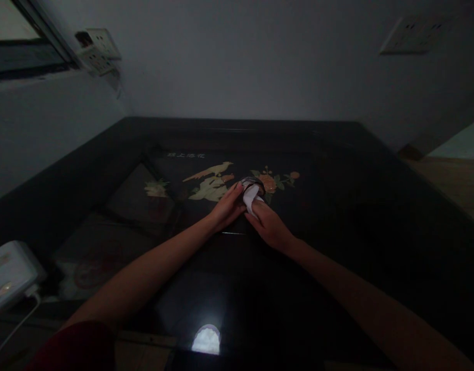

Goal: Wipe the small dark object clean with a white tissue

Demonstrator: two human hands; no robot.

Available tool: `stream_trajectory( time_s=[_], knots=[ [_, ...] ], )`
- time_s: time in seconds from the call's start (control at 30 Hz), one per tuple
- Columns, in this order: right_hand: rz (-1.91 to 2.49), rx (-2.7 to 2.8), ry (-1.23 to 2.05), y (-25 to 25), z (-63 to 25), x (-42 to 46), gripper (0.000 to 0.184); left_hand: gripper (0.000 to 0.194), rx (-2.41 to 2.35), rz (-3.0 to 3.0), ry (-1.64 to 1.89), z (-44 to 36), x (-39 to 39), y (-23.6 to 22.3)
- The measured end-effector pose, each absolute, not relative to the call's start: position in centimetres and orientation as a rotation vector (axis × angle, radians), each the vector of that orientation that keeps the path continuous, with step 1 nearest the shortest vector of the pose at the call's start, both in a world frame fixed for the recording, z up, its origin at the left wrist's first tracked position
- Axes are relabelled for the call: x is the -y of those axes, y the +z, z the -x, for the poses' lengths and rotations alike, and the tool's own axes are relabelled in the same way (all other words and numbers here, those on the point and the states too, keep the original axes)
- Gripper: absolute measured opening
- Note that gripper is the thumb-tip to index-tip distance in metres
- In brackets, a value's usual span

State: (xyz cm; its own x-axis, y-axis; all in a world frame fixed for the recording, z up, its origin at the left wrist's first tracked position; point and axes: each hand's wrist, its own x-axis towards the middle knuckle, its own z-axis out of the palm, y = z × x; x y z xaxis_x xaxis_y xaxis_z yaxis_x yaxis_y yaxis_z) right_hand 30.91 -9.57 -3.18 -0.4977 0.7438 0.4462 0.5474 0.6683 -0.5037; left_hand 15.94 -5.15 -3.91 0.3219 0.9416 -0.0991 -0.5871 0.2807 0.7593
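Observation:
Over the middle of the dark glossy tabletop [299, 268], my two hands meet around a small round item [254, 181] that looks like a clear glass cup with a shiny, curved rim. My left hand [228, 206] is closed on its left side. My right hand [271, 225] is closed on a white tissue [251, 195], which is pressed against the near side of the glass. Its fingertips are partly hidden by the tissue. Dim light leaves the exact shape of the glass unclear.
A bird-and-flower picture [208, 189] decorates the tabletop. On the left edge sits a white device [13, 273] with a white cable [18, 327]. Wall sockets [101, 44] are at the upper left, and another socket plate [410, 35] is at the upper right.

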Motion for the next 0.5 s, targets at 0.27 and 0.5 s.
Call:
stream_trajectory(
  time_s=[0.27, 0.5],
  knots=[
    [1.049, 2.569, -0.286, -1.4, -32.6, 8.7, 0.036, 0.030, -0.601, -0.617, 1.101, -16.0, 5.3, -3.6],
    [1.076, 2.561, -0.360, -0.7, -32.9, 8.8, 0.036, 0.033, -0.584, -0.655, 1.090, -16.2, 5.5, -3.4]
  ],
)
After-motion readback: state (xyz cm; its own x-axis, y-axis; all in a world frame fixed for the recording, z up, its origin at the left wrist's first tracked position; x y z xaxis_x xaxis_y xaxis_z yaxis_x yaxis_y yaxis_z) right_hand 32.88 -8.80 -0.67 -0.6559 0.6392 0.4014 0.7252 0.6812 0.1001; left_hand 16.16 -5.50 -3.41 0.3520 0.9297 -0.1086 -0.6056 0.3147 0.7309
